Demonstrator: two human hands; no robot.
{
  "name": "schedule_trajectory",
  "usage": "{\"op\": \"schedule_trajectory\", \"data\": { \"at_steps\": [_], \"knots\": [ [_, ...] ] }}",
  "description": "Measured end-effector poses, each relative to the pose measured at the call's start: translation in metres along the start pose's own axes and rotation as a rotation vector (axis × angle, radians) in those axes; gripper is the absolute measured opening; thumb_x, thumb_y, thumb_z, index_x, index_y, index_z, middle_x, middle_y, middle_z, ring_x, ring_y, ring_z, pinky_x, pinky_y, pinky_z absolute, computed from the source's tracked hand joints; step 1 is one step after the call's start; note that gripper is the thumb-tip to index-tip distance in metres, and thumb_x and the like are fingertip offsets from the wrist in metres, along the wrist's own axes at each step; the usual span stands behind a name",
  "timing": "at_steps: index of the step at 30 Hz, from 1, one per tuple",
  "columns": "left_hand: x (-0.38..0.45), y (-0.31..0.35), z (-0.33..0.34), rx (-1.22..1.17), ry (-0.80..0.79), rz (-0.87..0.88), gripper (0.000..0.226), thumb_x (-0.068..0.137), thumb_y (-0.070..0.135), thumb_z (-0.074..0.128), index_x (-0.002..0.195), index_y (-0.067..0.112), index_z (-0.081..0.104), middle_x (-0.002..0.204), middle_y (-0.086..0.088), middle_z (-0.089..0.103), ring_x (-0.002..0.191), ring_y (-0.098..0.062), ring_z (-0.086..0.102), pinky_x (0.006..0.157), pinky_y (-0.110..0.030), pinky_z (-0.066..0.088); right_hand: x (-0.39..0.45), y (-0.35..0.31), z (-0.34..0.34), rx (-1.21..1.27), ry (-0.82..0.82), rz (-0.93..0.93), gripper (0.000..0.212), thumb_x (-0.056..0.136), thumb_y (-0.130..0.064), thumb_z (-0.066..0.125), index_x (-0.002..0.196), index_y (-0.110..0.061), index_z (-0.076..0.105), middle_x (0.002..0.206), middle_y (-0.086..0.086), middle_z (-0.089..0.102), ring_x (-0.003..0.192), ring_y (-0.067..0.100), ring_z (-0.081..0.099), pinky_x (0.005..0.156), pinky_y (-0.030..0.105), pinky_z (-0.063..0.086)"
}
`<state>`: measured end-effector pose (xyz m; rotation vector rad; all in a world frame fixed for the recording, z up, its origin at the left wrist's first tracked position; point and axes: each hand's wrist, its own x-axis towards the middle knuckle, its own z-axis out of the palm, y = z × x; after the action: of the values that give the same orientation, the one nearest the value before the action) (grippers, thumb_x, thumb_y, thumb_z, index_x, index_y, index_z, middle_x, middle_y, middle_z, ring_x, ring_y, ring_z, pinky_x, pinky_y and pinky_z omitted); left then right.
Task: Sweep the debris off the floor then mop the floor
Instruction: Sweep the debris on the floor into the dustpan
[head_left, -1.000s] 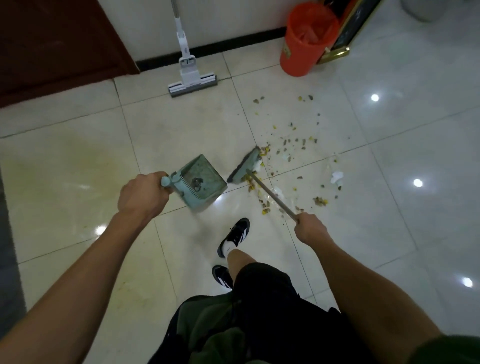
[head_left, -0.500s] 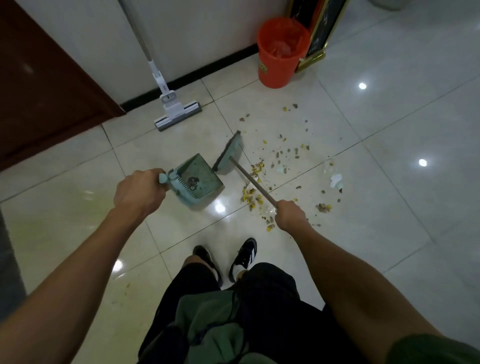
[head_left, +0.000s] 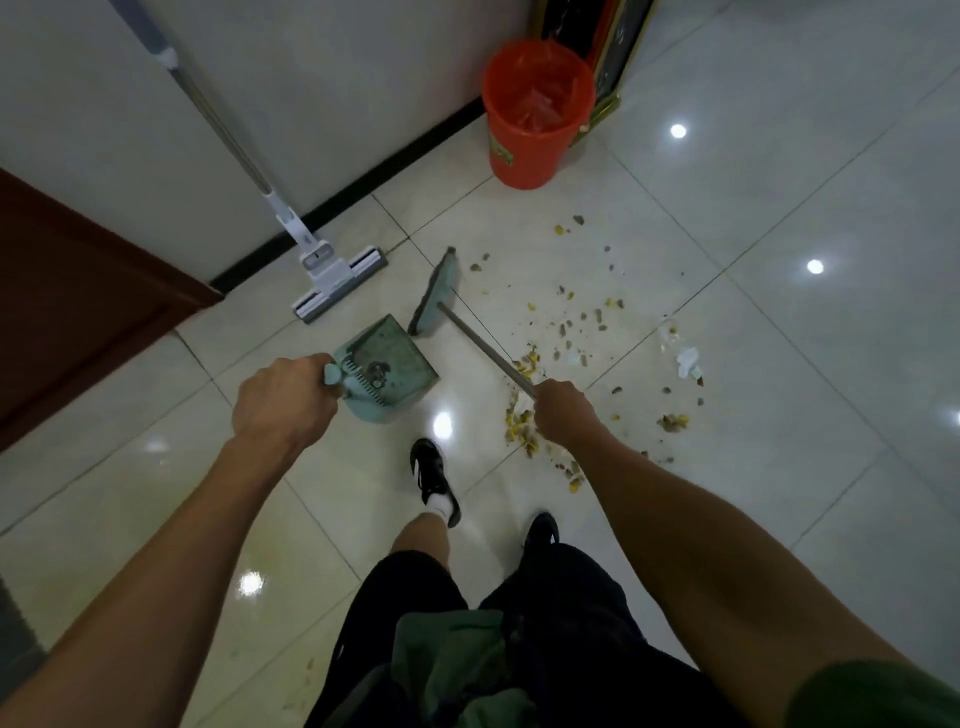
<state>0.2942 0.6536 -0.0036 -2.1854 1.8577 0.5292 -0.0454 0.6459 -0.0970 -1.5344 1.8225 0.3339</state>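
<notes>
My left hand (head_left: 283, 397) grips the handle of a teal dustpan (head_left: 387, 364) that rests on the pale tiled floor with a few bits of dirt inside. My right hand (head_left: 561, 408) grips the thin stick of a broom; the broom's teal head (head_left: 435, 293) stands just beyond the dustpan's mouth, to its right. Yellow and brown debris (head_left: 566, 332) lies scattered to the right of the broom, with a denser heap (head_left: 522, 421) by my right hand. A white flat mop (head_left: 337, 275) leans against the wall behind the dustpan.
An orange bin (head_left: 535, 111) with a plastic liner stands by the wall at the back, a dark framed board (head_left: 615, 57) behind it. A brown door (head_left: 67, 291) is at the left. White paper scraps (head_left: 688, 361) lie to the right. My feet (head_left: 434, 480) stand just below the dustpan.
The broom head has moved left and away from the debris heap, up to the dustpan's mouth. The view has shifted closer to the wall. My feet have stepped forward.
</notes>
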Motion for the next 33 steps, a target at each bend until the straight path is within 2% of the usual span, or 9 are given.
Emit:
{"op": "schedule_trajectory", "data": {
  "at_steps": [3, 6, 9, 10, 12, 15, 20, 29, 33],
  "knots": [
    [0.037, -0.023, -0.009, 0.000, -0.032, 0.024, 0.006, 0.090, 0.036, 0.063, 0.096, 0.033, 0.063, 0.082, -0.005, 0.067, 0.071, -0.032, 0.062, 0.063, -0.036, 0.052, 0.034, -0.048, -0.010, 0.084, -0.057, 0.052, 0.026, 0.088, -0.009, 0.055, 0.114, -0.006, 0.060, 0.097, 0.009, 0.061, 0.086, 0.025, 0.062, 0.064, 0.028, 0.049],
    [0.063, -0.036, -0.013, 0.011, -0.043, 0.064, 0.010, 0.092, 0.038, 0.063, 0.100, 0.033, 0.065, 0.081, -0.006, 0.067, 0.071, -0.032, 0.063, 0.065, -0.038, 0.054, 0.060, -0.083, -0.014, 0.085, -0.164, 0.042, 0.029, 0.088, -0.007, 0.050, 0.116, -0.002, 0.059, 0.110, 0.015, 0.062, 0.090, 0.029, 0.063, 0.070, 0.034, 0.056],
    [0.081, -0.036, -0.016, 0.030, -0.067, 0.102, 0.016, 0.093, 0.038, 0.063, 0.108, 0.033, 0.066, 0.084, -0.007, 0.069, 0.073, -0.032, 0.064, 0.068, -0.040, 0.056, 0.072, -0.094, -0.011, 0.094, -0.193, 0.092, 0.027, 0.092, -0.002, 0.045, 0.117, -0.003, 0.057, 0.092, 0.011, 0.058, 0.062, 0.020, 0.060, 0.036, 0.019, 0.042],
    [0.086, -0.033, -0.017, 0.047, -0.080, 0.126, 0.017, 0.093, 0.037, 0.062, 0.109, 0.032, 0.066, 0.084, -0.007, 0.069, 0.073, -0.032, 0.065, 0.068, -0.040, 0.057, 0.072, -0.092, -0.010, 0.089, -0.188, 0.118, 0.028, 0.093, -0.002, 0.046, 0.118, -0.003, 0.058, 0.085, 0.009, 0.057, 0.057, 0.017, 0.058, 0.033, 0.016, 0.039],
    [0.095, -0.020, -0.019, 0.098, -0.114, 0.185, 0.017, 0.094, 0.036, 0.061, 0.109, 0.030, 0.066, 0.084, -0.006, 0.069, 0.073, -0.031, 0.065, 0.068, -0.039, 0.057, 0.068, -0.081, -0.008, 0.069, -0.169, 0.163, 0.029, 0.093, -0.006, 0.048, 0.120, -0.003, 0.058, 0.092, 0.012, 0.062, 0.065, 0.019, 0.063, 0.045, 0.021, 0.048],
    [0.105, 0.004, -0.022, 0.182, -0.144, 0.254, 0.017, 0.094, 0.034, 0.059, 0.108, 0.027, 0.066, 0.087, -0.007, 0.068, 0.076, -0.032, 0.066, 0.068, -0.039, 0.056, 0.050, -0.054, -0.004, 0.052, -0.131, 0.201, 0.030, 0.095, -0.011, 0.047, 0.122, -0.004, 0.058, 0.113, 0.014, 0.064, 0.096, 0.028, 0.066, 0.076, 0.034, 0.055],
    [0.103, 0.050, -0.023, 0.243, -0.140, 0.302, 0.019, 0.093, 0.033, 0.059, 0.110, 0.025, 0.066, 0.095, -0.012, 0.069, 0.083, -0.037, 0.067, 0.071, -0.040, 0.056, 0.012, 0.008, 0.009, 0.042, -0.090, 0.281, 0.026, 0.095, -0.013, 0.050, 0.119, -0.006, 0.058, 0.107, 0.009, 0.065, 0.093, 0.025, 0.066, 0.066, 0.031, 0.051],
    [0.072, 0.135, -0.015, 0.316, -0.129, 0.423, 0.024, 0.097, 0.032, 0.056, 0.117, 0.023, 0.065, 0.098, -0.014, 0.069, 0.088, -0.037, 0.067, 0.076, -0.043, 0.058, -0.069, 0.098, 0.038, 0.189, -0.047, 0.447, 0.031, 0.092, -0.013, 0.048, 0.122, -0.012, 0.058, 0.119, 0.007, 0.059, 0.102, 0.025, 0.062, 0.079, 0.035, 0.050],
    [0.060, 0.171, -0.019, 0.347, -0.086, 0.486, 0.024, 0.096, 0.031, 0.057, 0.116, 0.020, 0.067, 0.098, -0.017, 0.069, 0.086, -0.039, 0.067, 0.072, -0.041, 0.056, -0.083, 0.113, 0.031, 0.281, 0.000, 0.464, 0.026, 0.087, -0.016, 0.052, 0.112, -0.012, 0.059, 0.090, 0.001, 0.056, 0.080, 0.022, 0.058, 0.067, 0.031, 0.048]
  ]
}}
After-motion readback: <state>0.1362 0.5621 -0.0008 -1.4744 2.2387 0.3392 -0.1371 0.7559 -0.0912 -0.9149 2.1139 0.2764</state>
